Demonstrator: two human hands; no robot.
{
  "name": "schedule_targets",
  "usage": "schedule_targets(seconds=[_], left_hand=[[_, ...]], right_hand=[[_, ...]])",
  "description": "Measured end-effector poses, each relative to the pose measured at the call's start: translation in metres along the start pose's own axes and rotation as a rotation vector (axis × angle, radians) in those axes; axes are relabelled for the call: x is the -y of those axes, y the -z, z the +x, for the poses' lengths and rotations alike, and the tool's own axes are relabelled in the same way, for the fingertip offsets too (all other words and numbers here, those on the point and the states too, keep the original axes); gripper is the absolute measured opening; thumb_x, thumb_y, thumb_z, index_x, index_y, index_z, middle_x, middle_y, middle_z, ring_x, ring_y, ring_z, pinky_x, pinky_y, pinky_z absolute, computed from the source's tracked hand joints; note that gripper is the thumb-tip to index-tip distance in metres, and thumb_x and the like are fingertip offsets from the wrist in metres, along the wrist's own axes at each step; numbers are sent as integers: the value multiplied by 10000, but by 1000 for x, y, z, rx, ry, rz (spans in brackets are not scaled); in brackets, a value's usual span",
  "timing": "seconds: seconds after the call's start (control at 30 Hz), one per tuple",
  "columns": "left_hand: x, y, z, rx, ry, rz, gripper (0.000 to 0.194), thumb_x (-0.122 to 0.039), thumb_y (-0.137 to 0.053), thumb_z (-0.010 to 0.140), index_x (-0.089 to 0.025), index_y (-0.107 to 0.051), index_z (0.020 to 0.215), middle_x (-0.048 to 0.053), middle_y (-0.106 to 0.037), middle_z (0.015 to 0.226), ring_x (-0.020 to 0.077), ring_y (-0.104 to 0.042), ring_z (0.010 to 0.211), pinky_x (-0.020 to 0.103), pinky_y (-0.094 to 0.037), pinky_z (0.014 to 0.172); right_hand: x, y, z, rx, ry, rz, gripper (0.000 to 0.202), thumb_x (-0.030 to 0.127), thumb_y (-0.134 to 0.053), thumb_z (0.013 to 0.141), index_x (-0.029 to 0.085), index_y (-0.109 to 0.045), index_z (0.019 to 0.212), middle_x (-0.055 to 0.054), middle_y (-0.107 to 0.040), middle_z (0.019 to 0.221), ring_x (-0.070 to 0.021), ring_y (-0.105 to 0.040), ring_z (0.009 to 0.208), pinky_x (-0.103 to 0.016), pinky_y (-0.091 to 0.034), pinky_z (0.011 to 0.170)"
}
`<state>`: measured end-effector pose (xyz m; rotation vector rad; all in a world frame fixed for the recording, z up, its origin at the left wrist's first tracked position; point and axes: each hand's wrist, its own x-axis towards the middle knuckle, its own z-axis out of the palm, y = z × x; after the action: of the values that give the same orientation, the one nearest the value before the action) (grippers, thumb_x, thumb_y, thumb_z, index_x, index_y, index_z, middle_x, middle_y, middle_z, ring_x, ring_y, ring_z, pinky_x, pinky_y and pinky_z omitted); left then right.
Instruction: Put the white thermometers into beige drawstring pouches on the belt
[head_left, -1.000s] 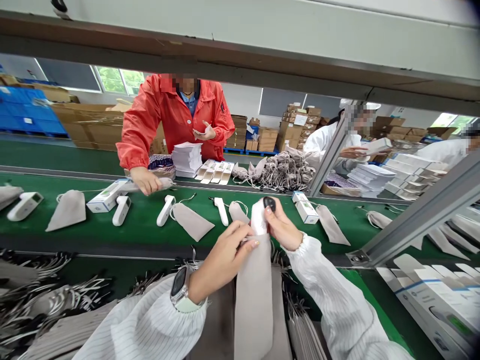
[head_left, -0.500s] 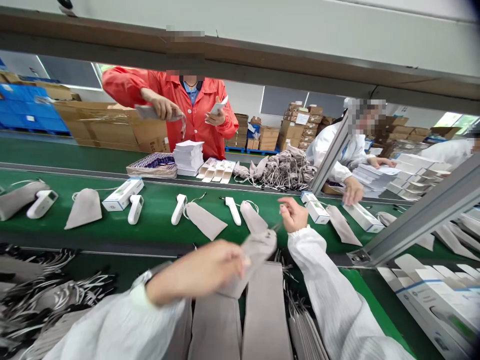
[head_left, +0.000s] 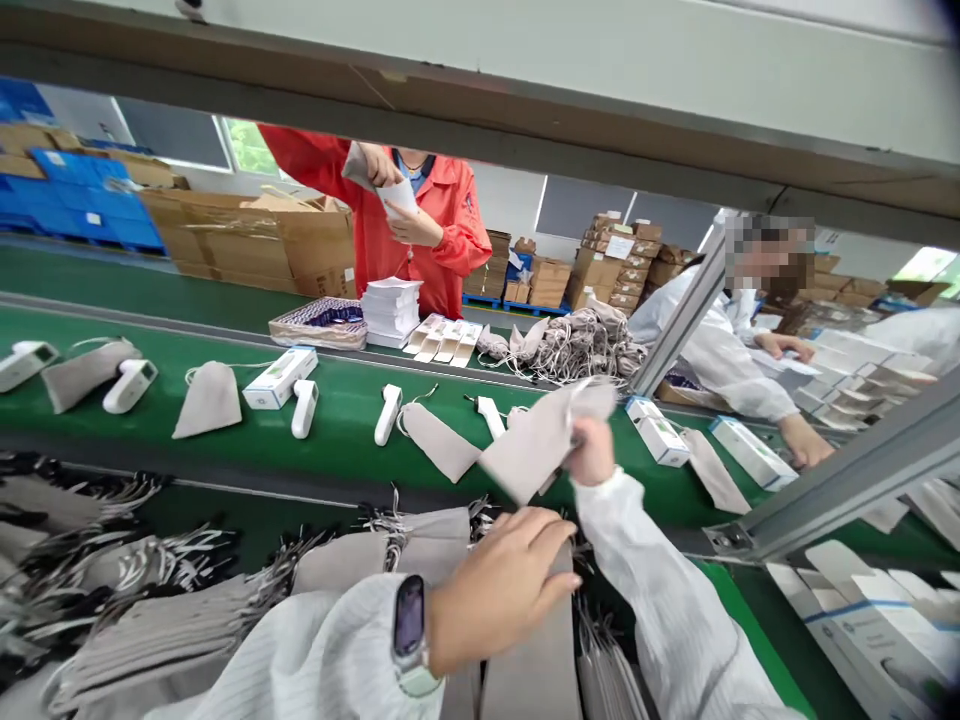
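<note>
My right hand (head_left: 594, 452) is closed on the top of a grey drawstring pouch (head_left: 531, 440), slightly blurred, held above the green conveyor belt. Its wide bottom end tilts down to the left. My left hand (head_left: 504, 585), with a watch (head_left: 410, 620) on the wrist, has its fingers stretched out and holds nothing visible. It hovers over stacked flat pouches (head_left: 531, 668), hiding part of them; whether it touches them I cannot tell. On the belt behind the held pouch lie a white handheld device (head_left: 490, 416) and another pouch, mostly covered.
White devices (head_left: 388, 414), pouches (head_left: 441, 440) and small boxes (head_left: 657, 430) lie along the belt (head_left: 341, 440). More pouches (head_left: 172, 625) pile at left. A metal post (head_left: 847, 475) slants at right by open cartons (head_left: 862, 620). Across the belt, a co-worker in red (head_left: 442, 210) handles a pouch.
My right hand has closed on the pouch top and the pouch has risen over the belt. My left hand has come off the pouch, its fingers now extended. The view has shifted slightly.
</note>
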<state>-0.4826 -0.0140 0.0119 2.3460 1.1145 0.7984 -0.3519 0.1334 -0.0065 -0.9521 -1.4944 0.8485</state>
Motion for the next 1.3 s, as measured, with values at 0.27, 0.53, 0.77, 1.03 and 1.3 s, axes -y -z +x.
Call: schedule_targets(seconds=[0.27, 0.53, 0.77, 1.03, 1.3], left_hand=[[28, -33, 1, 87, -47, 624, 292, 41, -408, 657, -128, -483, 883, 55, -524, 877, 190, -471, 837, 275, -388, 684], [44, -32, 4, 96, -68, 692, 129, -20, -459, 696, -147, -480, 707, 21, -515, 722, 201, -443, 797, 318, -348, 674], [37, 6, 12, 176, 5, 223, 144, -217, -385, 866, -179, -466, 753, -20, -529, 766, 127, -470, 745, 236, -347, 658], [35, 42, 14, 128, 205, -242, 236, -395, -355, 857, -188, -454, 807, -61, -371, 581, 90, -355, 533, 195, -274, 490], [30, 38, 18, 15, 4, -256, 181, -258, -372, 867, -186, -517, 787, -9, -445, 810, 110, -442, 742, 199, -348, 676]], right_hand=[[-26, 86, 42, -291, -315, -864, 645, 301, -585, 577, 106, -407, 1166, -222, -467, 1075, -412, -370, 1060, -573, -232, 829], [-61, 4, 27, 205, 62, -1003, 428, 270, -492, 757, 164, -462, 1171, -127, -506, 1087, -264, -408, 1060, -379, -285, 910], [-91, -14, 22, 176, -113, -672, 320, 203, -472, 773, 127, -509, 1082, -118, -589, 867, -244, -545, 887, -405, -392, 808], [0, 21, 23, 353, -192, 234, 612, 250, -546, 740, 211, -227, 1261, -51, -619, 873, -210, -605, 865, -369, -483, 736], [63, 3, -13, 372, -110, 604, 628, 298, -556, 753, 349, -160, 1238, 37, -552, 772, -142, -598, 564, -347, -499, 578]])
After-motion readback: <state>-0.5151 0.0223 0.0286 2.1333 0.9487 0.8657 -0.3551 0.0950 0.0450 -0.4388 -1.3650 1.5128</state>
